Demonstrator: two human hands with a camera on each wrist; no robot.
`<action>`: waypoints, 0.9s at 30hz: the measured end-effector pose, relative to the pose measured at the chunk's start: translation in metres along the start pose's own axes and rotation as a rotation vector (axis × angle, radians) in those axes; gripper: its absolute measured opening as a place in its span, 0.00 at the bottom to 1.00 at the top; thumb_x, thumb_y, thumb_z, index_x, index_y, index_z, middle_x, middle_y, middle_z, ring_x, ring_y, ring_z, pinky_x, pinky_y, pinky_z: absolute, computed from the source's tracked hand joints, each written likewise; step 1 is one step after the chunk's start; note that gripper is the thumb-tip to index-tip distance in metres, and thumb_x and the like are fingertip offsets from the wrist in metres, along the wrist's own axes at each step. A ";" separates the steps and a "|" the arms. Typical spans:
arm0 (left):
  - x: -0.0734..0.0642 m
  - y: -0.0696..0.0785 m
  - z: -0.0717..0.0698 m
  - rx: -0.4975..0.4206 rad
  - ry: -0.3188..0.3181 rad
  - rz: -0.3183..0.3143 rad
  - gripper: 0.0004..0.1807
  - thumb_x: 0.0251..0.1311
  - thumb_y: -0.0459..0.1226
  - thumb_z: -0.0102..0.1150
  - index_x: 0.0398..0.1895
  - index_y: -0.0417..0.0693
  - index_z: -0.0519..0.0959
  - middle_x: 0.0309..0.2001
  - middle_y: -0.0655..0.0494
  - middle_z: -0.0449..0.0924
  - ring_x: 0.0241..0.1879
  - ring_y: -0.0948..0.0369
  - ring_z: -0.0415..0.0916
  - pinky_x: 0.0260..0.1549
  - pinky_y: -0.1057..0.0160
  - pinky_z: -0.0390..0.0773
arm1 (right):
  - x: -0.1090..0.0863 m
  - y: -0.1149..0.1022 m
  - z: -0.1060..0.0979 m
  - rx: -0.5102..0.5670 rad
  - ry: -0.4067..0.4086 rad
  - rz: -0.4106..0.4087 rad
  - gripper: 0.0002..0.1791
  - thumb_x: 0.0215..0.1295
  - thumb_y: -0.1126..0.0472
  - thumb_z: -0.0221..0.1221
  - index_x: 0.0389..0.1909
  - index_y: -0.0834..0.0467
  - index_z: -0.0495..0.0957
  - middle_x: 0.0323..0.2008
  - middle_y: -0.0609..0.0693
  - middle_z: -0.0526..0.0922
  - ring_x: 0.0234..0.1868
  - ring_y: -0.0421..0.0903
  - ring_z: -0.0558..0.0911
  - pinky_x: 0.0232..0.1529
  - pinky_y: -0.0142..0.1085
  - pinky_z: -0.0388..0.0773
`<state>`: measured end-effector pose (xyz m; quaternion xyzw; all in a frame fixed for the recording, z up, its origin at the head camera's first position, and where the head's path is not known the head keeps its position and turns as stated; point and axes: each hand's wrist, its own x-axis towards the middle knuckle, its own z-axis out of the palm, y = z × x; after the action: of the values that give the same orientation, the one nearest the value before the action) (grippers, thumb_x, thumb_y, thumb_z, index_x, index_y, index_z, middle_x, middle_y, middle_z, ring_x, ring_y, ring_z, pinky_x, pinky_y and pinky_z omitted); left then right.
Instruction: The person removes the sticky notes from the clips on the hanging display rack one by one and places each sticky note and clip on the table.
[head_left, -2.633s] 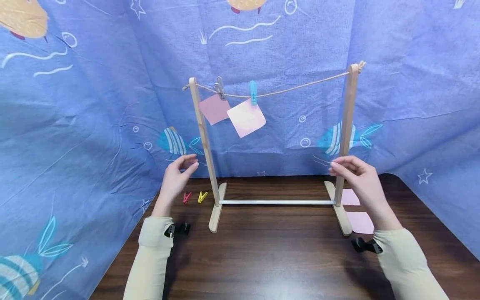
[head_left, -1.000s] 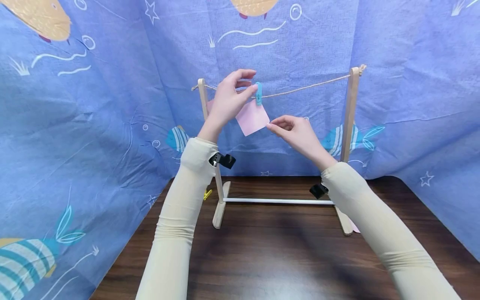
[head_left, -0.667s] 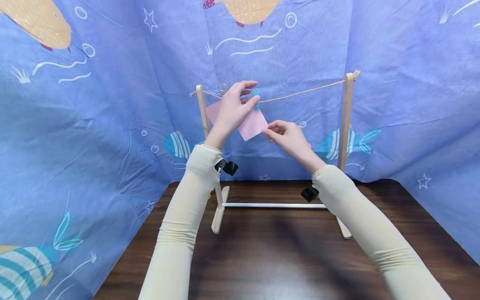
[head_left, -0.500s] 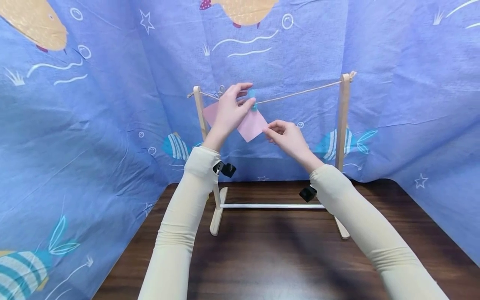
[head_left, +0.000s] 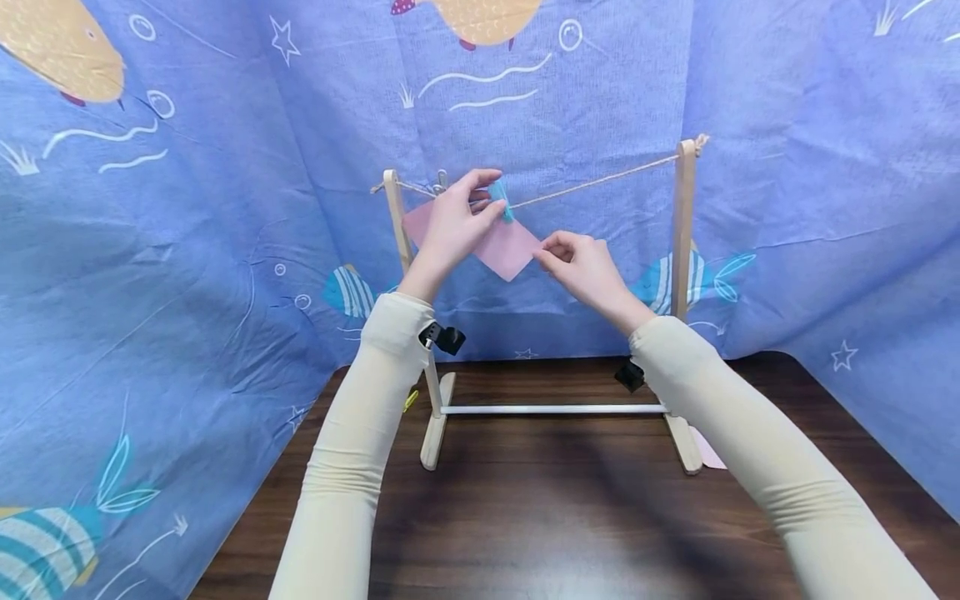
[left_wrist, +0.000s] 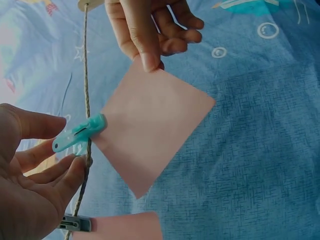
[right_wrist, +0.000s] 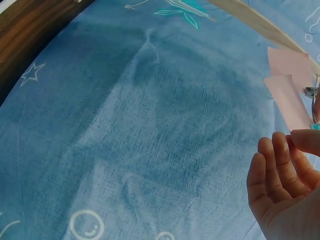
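A pink paper square [head_left: 512, 250] hangs by one corner from a rope [head_left: 600, 181], held there by a turquoise clothespin [left_wrist: 82, 132]. My left hand [head_left: 455, 221] has the clothespin's handle end between thumb and fingers, seen close up in the left wrist view. With thumb and forefinger, my right hand [head_left: 588, 271] pinches the paper's right corner and draws it out sideways. Another pink paper square [left_wrist: 122, 227] hangs farther left under a grey clothespin [left_wrist: 77, 223]; my left hand partly covers it in the head view.
The rope runs between two wooden posts [head_left: 683, 233] joined low down by a white rod [head_left: 555, 409]. A yellow clothespin [head_left: 410, 401] lies by the left foot. Pink paper [head_left: 708, 450] shows beside the right foot, partly behind my sleeve. Blue printed cloth [head_left: 585, 317] hangs behind.
Both hands have risen from beside the posts to the hanging paper. The turquoise clothespin now leans left at its top, and the paper's held corner has shifted slightly right.
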<state>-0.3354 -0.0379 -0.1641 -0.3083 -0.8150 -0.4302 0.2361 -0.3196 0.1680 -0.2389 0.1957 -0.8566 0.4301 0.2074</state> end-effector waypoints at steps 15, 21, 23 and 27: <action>-0.007 -0.006 -0.008 -0.073 0.031 -0.007 0.22 0.66 0.34 0.65 0.62 0.35 0.78 0.58 0.45 0.80 0.55 0.55 0.79 0.54 0.69 0.77 | 0.002 0.002 -0.013 0.008 0.021 0.043 0.16 0.74 0.48 0.58 0.48 0.56 0.83 0.36 0.52 0.87 0.38 0.46 0.85 0.39 0.41 0.79; -0.016 -0.008 -0.020 -0.181 -0.004 -0.063 0.24 0.63 0.32 0.68 0.62 0.38 0.79 0.58 0.45 0.81 0.55 0.56 0.80 0.55 0.67 0.77 | 0.002 -0.002 -0.015 0.037 0.003 0.043 0.17 0.74 0.48 0.58 0.50 0.57 0.82 0.38 0.53 0.87 0.37 0.46 0.84 0.40 0.41 0.79; -0.017 -0.008 -0.022 -0.199 -0.011 -0.068 0.23 0.62 0.32 0.68 0.61 0.38 0.79 0.57 0.46 0.81 0.55 0.56 0.80 0.55 0.66 0.77 | 0.003 -0.004 -0.015 0.046 0.003 0.041 0.17 0.74 0.48 0.58 0.50 0.57 0.82 0.39 0.53 0.88 0.37 0.46 0.85 0.40 0.40 0.80; -0.016 -0.009 -0.020 -0.207 -0.020 -0.039 0.22 0.63 0.34 0.68 0.60 0.38 0.79 0.54 0.45 0.82 0.54 0.56 0.80 0.56 0.66 0.77 | 0.001 -0.007 -0.019 0.039 0.021 0.044 0.17 0.74 0.49 0.58 0.49 0.57 0.83 0.38 0.53 0.88 0.36 0.46 0.85 0.39 0.41 0.79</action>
<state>-0.3284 -0.0632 -0.1689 -0.3195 -0.7742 -0.5136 0.1865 -0.3138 0.1795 -0.2236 0.1764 -0.8499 0.4533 0.2028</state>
